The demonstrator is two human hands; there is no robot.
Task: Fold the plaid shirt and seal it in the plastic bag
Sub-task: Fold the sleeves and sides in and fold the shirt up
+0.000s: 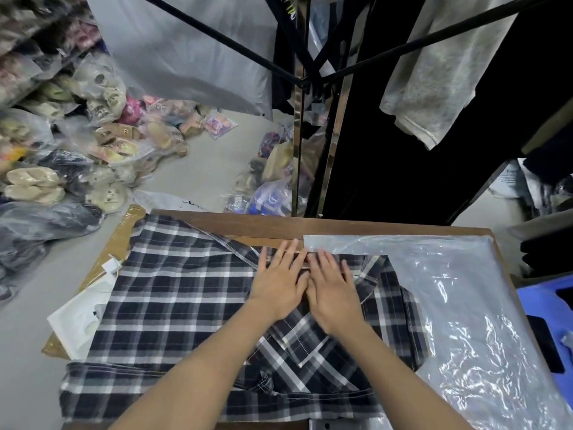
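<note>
Folding underway; clear crinkled plastic bag [465, 305] unfilled.
Your left hand [276, 283] and right hand [333, 290], grips open, press flat the black-and-white plaid shirt [173, 299].

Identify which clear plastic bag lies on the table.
The flat plastic bag right of the plaid shirt; the others, filled with footwear, are heaped on the floor.
</note>
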